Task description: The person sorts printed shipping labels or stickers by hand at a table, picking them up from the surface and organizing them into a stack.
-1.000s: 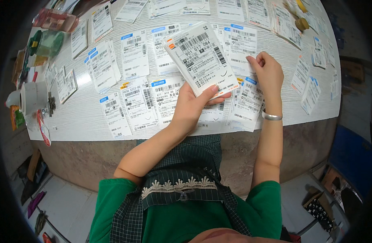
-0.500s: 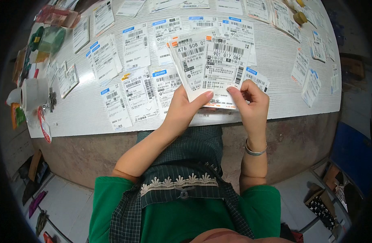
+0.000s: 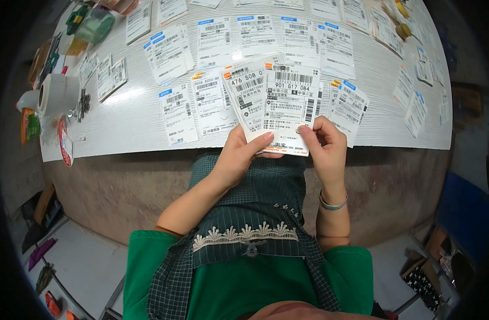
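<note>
Your left hand [image 3: 239, 157] and right hand [image 3: 324, 146] both pinch fanned shipping labels [image 3: 273, 104] above the table's [image 3: 127, 114] near edge.

The labels [image 3: 279, 106] are white with black bar patterns, several carrying blue or orange corner tabs. The table [image 3: 132, 114] is pale grey-white with a fine grain. The roll of paper [image 3: 58, 93] is white, the container [image 3: 92, 24] green. The top [image 3: 244, 277] is green, with a dark checked panel and cream lace trim. The bracelet [image 3: 332, 204] is silver.
</note>
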The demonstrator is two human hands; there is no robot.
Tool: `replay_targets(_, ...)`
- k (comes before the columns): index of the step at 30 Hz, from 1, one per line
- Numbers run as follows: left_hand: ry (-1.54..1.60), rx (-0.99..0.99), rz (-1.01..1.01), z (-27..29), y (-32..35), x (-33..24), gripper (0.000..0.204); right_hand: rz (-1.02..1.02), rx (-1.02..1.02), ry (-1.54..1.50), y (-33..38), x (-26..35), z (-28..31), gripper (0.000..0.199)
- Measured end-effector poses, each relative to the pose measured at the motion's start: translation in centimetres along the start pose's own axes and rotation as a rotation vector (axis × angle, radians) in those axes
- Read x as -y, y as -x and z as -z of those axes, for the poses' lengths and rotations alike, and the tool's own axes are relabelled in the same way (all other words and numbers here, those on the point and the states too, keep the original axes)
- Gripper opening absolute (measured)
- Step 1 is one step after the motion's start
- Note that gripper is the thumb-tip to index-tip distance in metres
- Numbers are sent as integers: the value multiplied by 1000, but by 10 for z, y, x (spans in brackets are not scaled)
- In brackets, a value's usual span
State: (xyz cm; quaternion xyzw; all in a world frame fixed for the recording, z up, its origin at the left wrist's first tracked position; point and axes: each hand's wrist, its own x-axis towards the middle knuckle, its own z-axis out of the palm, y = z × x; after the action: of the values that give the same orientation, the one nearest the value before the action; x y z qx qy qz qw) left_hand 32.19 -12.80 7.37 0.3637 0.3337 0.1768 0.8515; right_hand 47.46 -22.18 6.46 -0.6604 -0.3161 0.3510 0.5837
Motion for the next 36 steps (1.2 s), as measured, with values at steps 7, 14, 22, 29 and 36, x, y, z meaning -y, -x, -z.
replay_targets(7, 41, -23, -41, 16, 20, 3, 36, 16, 30, 43, 12, 7, -15, 16)
replay_targets(14, 69, -43, -64, 30, 29, 4, 34, -19, 27, 10, 18, 11, -31, 16)
replay_targets(22, 39, -121, -26, 54, 43, 8, 35, -8, 167, 183, 18, 8, -48, 16)
replay_targets(29, -4, -173, 16, 74, 56, 9, 34, 99, 278, 382, 9, 6, -64, 20)
replay_targets(36, 14, -241, -35, 78, 45, 2, 32, 116, 340, 417, -15, 8, -68, 21)
